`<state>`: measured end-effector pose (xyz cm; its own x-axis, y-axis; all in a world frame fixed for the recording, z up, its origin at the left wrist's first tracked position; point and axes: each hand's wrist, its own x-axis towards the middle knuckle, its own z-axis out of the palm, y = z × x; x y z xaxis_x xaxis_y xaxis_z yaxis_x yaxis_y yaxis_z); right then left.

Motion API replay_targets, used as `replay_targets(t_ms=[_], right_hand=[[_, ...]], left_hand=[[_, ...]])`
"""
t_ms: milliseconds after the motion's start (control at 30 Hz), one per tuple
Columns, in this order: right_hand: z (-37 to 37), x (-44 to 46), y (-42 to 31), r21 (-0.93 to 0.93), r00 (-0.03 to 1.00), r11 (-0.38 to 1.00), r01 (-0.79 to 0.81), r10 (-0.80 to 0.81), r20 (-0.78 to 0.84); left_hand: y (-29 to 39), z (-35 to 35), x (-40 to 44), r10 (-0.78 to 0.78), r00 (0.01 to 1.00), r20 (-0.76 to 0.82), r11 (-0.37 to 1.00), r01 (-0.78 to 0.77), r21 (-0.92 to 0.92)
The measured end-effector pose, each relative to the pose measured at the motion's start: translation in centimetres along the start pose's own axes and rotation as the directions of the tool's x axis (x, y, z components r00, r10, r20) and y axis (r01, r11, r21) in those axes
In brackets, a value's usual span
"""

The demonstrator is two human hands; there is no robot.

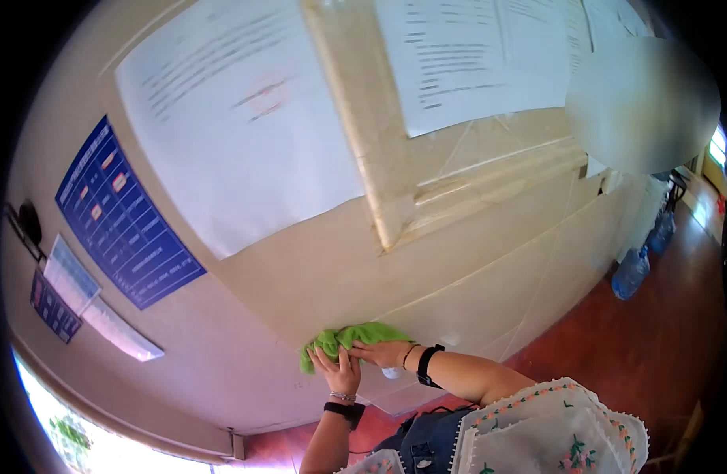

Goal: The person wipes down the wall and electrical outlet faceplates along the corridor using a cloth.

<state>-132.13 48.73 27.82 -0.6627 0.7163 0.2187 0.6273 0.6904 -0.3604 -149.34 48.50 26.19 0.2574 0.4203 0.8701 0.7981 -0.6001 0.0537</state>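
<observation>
Left hand [337, 374] and right hand [385, 354] press crumpled green cloth [324, 343] against smooth wall [300, 288].
Left fingers slightly spread; right fingers close together on soft folds.

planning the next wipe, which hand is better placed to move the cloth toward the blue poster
Probably the left hand: it rests on the green cloth, nearer the blue poster; the right hand sits farther off.

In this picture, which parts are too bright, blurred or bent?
Head view: straight edges bend, corners are black; the lower-left opening is overexposed; the red floor shines at far right; a round patch upper right is blurred out; print on the papers is unreadable.
</observation>
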Motion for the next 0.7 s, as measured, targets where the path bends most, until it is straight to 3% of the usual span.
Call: replay_targets(t_ms=[200,300,500,600,633,700], right_hand=[[-0.6,-4.3,2.5,-0.004,0.989,0.999,0.043,-0.043,-0.143],[-2.0,-7.5,3.0,-0.026,0.991,0.999,-0.039,0.035,-0.133],[-0.9,-13.7,7.9,-0.179,0.957,0.974,-0.138,0.084,-0.279],[-1.6,-16.9,9.3,-0.137,0.929,0.977,-0.166,0.108,-0.353],[-2.3,-18.0,9.6,-0.131,0.926,0.976,-0.173,0.116,-0.359],[-4.0,-19.9,10.0,-0.081,0.942,0.945,-0.317,0.304,-0.140]], left_hand=[[2.8,2.8,0.2,0.075,0.997,0.034,0.997,-0.075,-0.006],[4.7,4.8,0.0,0.138,0.989,0.055,0.990,-0.138,-0.006],[10.3,8.2,0.8,0.242,0.958,0.156,0.968,-0.249,0.027],[13.1,10.0,1.1,0.303,0.940,0.156,0.947,-0.315,0.062],[14.0,10.6,1.1,0.299,0.929,0.219,0.949,-0.314,0.038],[15.6,11.3,1.3,0.295,0.911,0.287,0.950,-0.313,0.017]])
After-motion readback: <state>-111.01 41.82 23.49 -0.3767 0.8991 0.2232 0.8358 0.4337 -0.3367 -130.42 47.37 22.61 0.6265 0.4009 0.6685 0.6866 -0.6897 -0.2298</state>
